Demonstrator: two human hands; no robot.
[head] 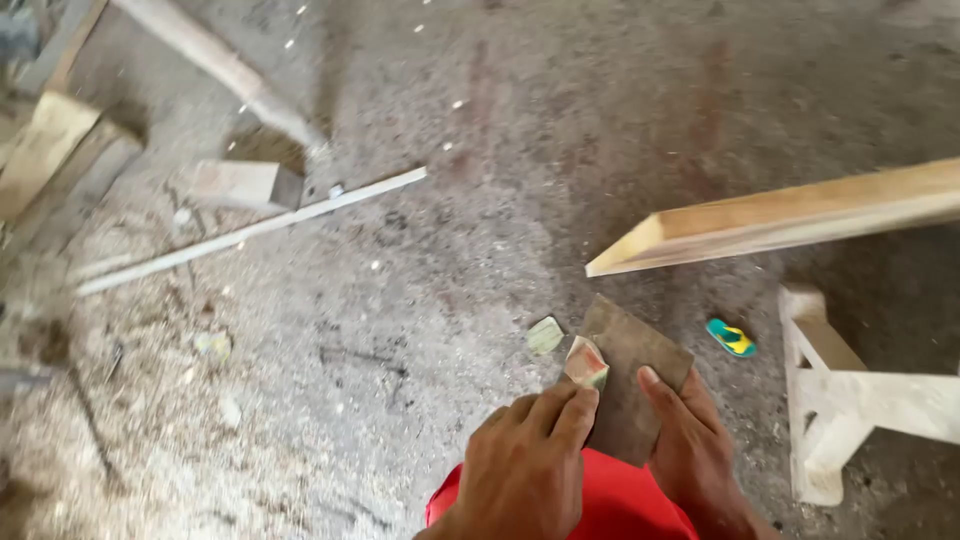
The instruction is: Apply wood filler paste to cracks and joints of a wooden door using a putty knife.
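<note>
While both hands meet over the red cloth (610,505) at the person's lap, the left hand (522,468) curls its fingers closed on a small folded scrap (586,363), and the right hand (692,446) pinches the brown sheet (630,375) with its thumb laid flat on top. Scrap and sheet touch. Just ahead, a pale plank (790,215) juts over the dusty floor (500,150); a white trestle (850,400) stands beside the right hand, and a small green-and-yellow object (731,338) lies near.
</note>
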